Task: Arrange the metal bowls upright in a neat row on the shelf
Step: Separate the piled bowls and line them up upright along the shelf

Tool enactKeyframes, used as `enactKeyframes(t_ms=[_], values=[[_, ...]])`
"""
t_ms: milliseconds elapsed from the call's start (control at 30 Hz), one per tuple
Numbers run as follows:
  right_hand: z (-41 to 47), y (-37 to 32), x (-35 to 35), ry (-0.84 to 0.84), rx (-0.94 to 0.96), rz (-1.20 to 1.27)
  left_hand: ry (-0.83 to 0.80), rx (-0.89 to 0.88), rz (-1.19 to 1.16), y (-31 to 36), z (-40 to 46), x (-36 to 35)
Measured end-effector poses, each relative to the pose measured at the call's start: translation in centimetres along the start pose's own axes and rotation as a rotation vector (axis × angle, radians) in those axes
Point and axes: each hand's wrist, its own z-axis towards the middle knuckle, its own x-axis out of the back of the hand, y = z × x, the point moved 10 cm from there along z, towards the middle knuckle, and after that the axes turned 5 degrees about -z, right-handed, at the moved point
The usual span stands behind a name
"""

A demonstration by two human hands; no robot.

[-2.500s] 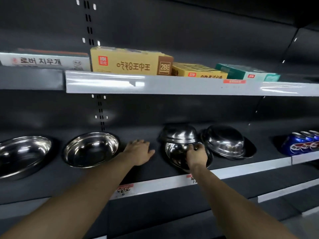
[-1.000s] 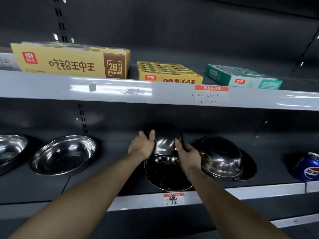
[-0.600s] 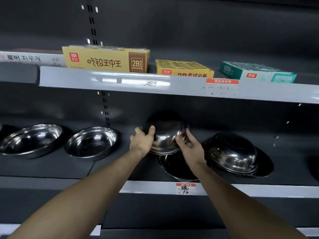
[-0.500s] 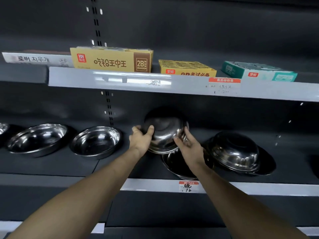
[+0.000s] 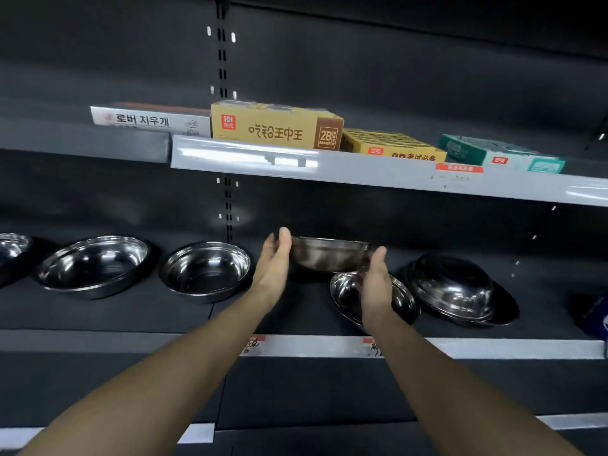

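Head view: Two bare hands hold a metal bowl (image 5: 330, 255) up in the air above the dark shelf (image 5: 184, 315). The bowl is right side up. The left hand (image 5: 274, 260) cups its left side, fingers close together. The right hand (image 5: 375, 284) presses its right side, fingers curled around the rim. Under it, another bowl (image 5: 348, 296) leans tilted. Two bowls (image 5: 205, 271) (image 5: 93, 266) sit upright to the left. One bowl (image 5: 452, 284) lies upside down on the right.
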Motion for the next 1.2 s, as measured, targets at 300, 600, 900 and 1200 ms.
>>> enactKeyframes(t_ms=[300, 600, 900, 1200], values=[[-3.7, 0.8, 2.8, 0.138, -0.038, -0.052, -0.192, 0.015, 0.069, -2.3, -0.7, -0.9], [-4.3, 0.7, 5.8, 0.284, -0.088, -0.185, -0.315, 0.004, 0.520, -0.9, -1.3, -0.8], [-2.8, 0.6, 4.8, 0.257, -0.137, -0.118, -0.198, -0.158, 1.493, 0.6, -0.7, 3.0], [-1.3, 1.6, -4.3, 0.046, -0.111, -0.089, -0.049, -0.059, 1.429, 1.2, -1.2, 10.4]])
